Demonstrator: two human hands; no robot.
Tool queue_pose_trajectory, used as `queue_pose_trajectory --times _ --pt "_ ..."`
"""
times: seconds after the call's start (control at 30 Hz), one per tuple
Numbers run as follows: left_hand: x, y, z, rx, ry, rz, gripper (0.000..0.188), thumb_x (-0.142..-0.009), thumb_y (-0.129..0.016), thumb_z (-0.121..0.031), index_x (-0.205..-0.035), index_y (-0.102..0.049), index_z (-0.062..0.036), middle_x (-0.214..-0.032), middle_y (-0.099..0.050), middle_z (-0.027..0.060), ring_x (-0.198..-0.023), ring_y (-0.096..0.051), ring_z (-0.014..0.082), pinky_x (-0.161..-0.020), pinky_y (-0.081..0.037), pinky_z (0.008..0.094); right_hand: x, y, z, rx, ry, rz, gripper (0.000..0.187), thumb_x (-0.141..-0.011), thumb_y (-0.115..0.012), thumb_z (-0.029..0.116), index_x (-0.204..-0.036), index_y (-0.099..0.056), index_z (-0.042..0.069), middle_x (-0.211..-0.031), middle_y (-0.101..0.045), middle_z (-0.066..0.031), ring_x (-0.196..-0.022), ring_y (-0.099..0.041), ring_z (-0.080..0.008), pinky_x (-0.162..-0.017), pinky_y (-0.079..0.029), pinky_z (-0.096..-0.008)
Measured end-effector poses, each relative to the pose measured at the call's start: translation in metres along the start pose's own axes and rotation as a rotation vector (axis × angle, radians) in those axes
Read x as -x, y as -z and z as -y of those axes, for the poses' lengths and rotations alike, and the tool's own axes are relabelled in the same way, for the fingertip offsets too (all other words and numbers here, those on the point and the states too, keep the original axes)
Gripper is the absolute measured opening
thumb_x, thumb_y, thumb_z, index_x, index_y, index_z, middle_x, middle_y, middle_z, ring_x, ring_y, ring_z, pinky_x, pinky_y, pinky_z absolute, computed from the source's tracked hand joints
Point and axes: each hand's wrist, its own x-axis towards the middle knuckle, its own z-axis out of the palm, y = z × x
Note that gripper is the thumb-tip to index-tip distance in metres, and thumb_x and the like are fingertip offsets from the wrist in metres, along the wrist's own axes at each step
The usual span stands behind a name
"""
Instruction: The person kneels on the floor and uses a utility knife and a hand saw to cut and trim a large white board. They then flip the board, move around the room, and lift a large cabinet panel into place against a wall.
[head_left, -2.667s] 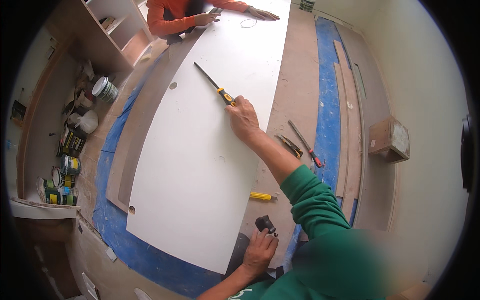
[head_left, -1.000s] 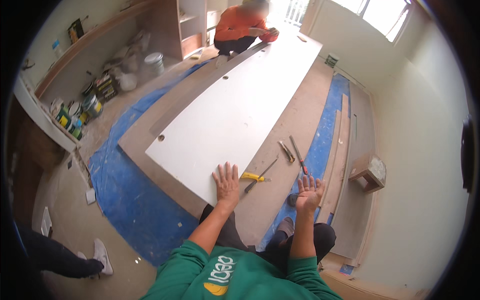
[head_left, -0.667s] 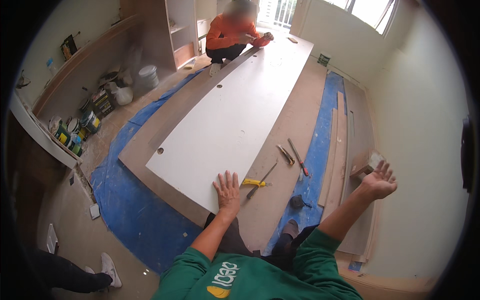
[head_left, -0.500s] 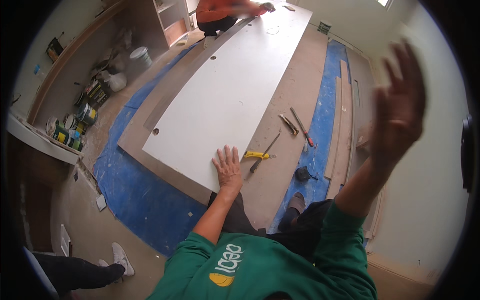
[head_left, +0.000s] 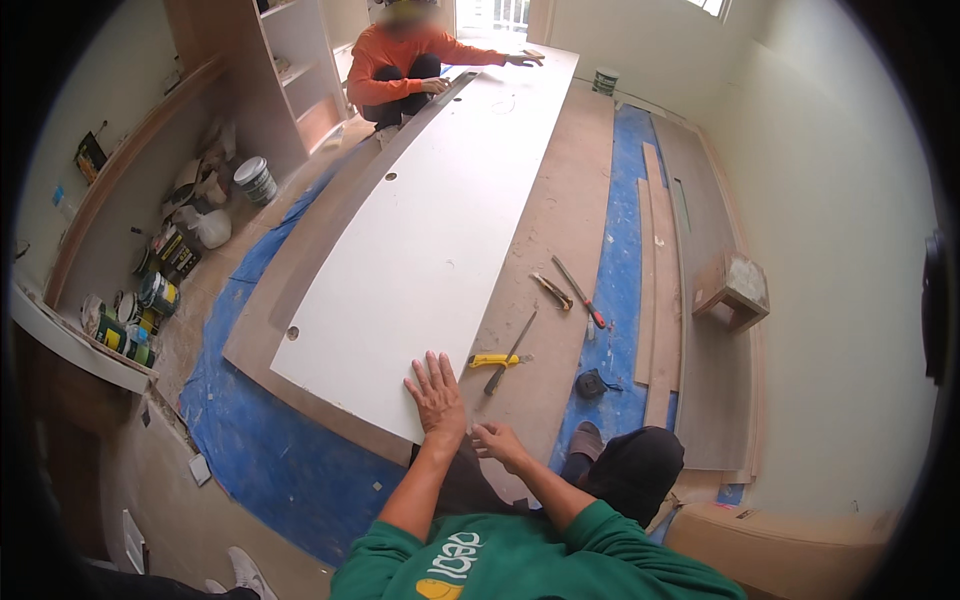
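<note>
Resting flat with fingers spread, the left hand [head_left: 437,403] lies on the near right corner of a long white rectangular panel [head_left: 420,250], which lies over flat brown boards [head_left: 565,190] on the floor. The right hand [head_left: 502,446], fingers curled, sits just beside the left wrist; whether it grips anything cannot be told. Round recesses [head_left: 292,333] along the panel's left side appear already made; what remains to be done on it does not show. To its right, a thin dark-handled file [head_left: 495,380] crosses a yellow utility knife [head_left: 485,360], both unheld, near a black tape measure [head_left: 591,386] and a red-handled file [head_left: 596,317].
</note>
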Motion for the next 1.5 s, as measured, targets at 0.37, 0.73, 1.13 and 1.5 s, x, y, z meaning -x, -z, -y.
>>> queue_pose_trajectory --times 0.37,0.73,1.13,1.5 --pt "0.0 0.003 0.001 0.038 -0.002 0.008 0.071 -0.094 -0.054 -0.02 -0.157 -0.027 -0.0031 -0.163 -0.022 0.0205 -0.149 -0.019 0.0472 -0.117 -0.018 0.0658 -0.021 0.001 -0.001 -0.21 -0.038 0.005 0.059 -0.104 -0.051 0.044 -0.135 -0.051 -0.006 -0.127 -0.062 -0.0222 -0.108 -0.065 -0.0307 -0.088 -0.056 -0.0426" --pt "-0.002 -0.013 0.001 -0.04 -0.02 -0.067 0.105 -0.079 -0.075 -0.041 -0.158 -0.019 -0.001 -0.164 -0.018 0.021 -0.149 -0.016 0.048 -0.118 -0.015 0.0662 -0.035 -0.027 0.0 -0.624 -0.052 0.129 0.063 -0.105 -0.042 0.052 -0.138 -0.048 -0.002 -0.124 -0.063 -0.0169 -0.107 -0.064 -0.0287 -0.091 -0.053 -0.0434" --pt "0.002 0.006 0.002 0.071 -0.024 0.041 0.108 -0.076 -0.078 -0.036 -0.158 -0.017 -0.0004 -0.163 -0.017 0.0226 -0.149 -0.015 0.049 -0.118 -0.016 0.0661 -0.031 -0.031 0.0 -0.651 -0.017 0.157 0.057 -0.105 -0.044 0.049 -0.13 -0.055 0.0 -0.116 -0.066 -0.0129 -0.098 -0.066 -0.024 -0.085 -0.055 -0.0387" --pt "0.0 0.003 0.003 0.071 -0.017 0.019 0.083 -0.088 -0.064 -0.027 -0.157 -0.024 -0.002 -0.163 -0.021 0.0216 -0.148 -0.019 0.0493 -0.116 -0.018 0.0674 -0.034 -0.032 0.002 -0.66 -0.033 0.128 0.061 -0.104 -0.043 0.05 -0.134 -0.051 -0.003 -0.123 -0.063 -0.016 -0.099 -0.065 -0.0237 -0.083 -0.054 -0.0375"
